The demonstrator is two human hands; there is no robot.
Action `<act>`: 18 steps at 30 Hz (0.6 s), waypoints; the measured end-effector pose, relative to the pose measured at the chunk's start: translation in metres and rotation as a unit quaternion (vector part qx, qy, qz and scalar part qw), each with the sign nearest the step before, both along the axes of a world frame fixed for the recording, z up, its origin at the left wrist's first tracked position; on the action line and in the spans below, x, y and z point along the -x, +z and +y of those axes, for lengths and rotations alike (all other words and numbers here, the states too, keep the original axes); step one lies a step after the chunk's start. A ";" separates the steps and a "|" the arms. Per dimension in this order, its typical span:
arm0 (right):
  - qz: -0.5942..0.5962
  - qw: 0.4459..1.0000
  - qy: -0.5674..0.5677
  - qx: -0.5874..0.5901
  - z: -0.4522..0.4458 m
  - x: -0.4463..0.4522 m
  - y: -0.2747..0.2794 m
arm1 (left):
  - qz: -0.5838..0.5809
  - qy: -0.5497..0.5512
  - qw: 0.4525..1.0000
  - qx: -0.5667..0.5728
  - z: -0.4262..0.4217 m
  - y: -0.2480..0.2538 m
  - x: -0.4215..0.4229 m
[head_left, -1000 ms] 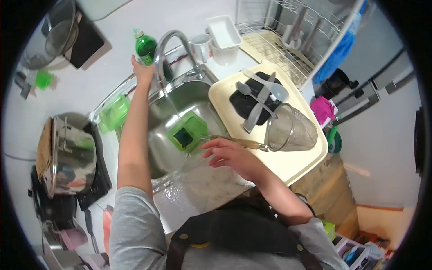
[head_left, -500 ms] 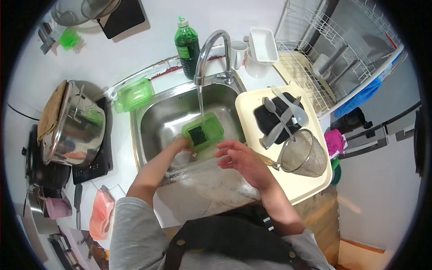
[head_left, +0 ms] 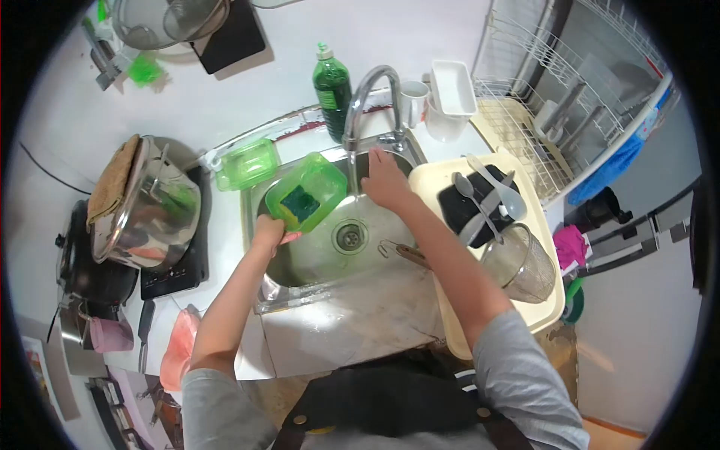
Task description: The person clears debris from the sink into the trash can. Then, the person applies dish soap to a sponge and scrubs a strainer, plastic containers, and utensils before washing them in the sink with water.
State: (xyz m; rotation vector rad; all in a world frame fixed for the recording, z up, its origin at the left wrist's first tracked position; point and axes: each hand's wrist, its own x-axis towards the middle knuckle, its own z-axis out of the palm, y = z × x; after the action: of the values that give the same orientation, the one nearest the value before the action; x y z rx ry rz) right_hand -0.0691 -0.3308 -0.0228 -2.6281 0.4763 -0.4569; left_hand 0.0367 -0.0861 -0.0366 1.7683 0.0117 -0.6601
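My left hand point(head_left: 268, 231) is closed on the near edge of a green plastic container point(head_left: 325, 182), tilted over the left side of the sink point(head_left: 315, 266). Inside the container lies a dark sponge point(head_left: 299, 204) with a yellowish edge. Beside the water stream and just below the faucet point(head_left: 351, 135), my right hand point(head_left: 386, 180) is raised with its fingers stretched toward the faucet base; nothing shows in it. Water runs from the spout. Whether the right fingertips touch the faucet I cannot tell.
A cream tray point(head_left: 457, 330) at the right bears spoons, a dark item and a mesh strainer point(head_left: 517, 262). Behind the sink stand a dish soap bottle point(head_left: 332, 94) and a mug point(head_left: 412, 103). A green lid-like piece point(head_left: 247, 165) and a large pot point(head_left: 150, 214) are at the left.
My left hand has lifted the green container from the sink bottom, up and to the left, tilting it. My right hand has moved forward to the faucet. The view has shifted slightly.
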 end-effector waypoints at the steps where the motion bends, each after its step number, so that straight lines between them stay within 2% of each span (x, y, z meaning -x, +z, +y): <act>1: 0.048 0.992 -0.001 0.116 -0.007 -0.014 -0.013 | -0.011 0.017 1.000 0.015 -0.003 0.015 0.002; 2: 0.095 0.969 -0.004 0.230 -0.010 -0.023 -0.021 | -0.021 0.034 0.999 0.029 -0.006 0.024 0.000; 5: 0.199 0.960 0.007 0.196 -0.016 -0.041 -0.041 | -0.015 0.058 0.996 0.063 -0.011 0.018 -0.022; 8: 0.266 0.935 0.003 0.233 -0.020 -0.042 -0.061 | 0.011 0.101 0.989 0.109 -0.026 0.012 -0.036; 9: 0.338 0.918 0.014 0.205 -0.026 -0.051 -0.061 | 0.005 0.112 0.985 0.130 -0.033 0.013 -0.036; 12: 0.314 0.931 0.019 0.183 -0.036 -0.065 -0.064 | 0.051 0.186 0.976 0.097 -0.054 0.013 -0.044; 15: 0.305 0.946 0.081 0.069 -0.040 -0.080 0.004 | -0.022 0.096 0.993 0.066 -0.065 0.028 -0.045; 17: 0.204 0.971 0.118 0.039 -0.059 -0.100 0.007 | -0.071 0.060 0.994 0.063 -0.071 0.020 -0.059; 18: 0.186 0.972 0.142 -0.010 -0.067 -0.110 0.008 | -0.050 0.045 0.997 0.025 -0.073 0.013 -0.072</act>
State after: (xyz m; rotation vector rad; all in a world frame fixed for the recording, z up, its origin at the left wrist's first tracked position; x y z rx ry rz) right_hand 0.0406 -0.3982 -0.0145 -2.7094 0.2045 0.1344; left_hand 0.1087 -0.1587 -0.0237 1.7405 0.0068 -0.5031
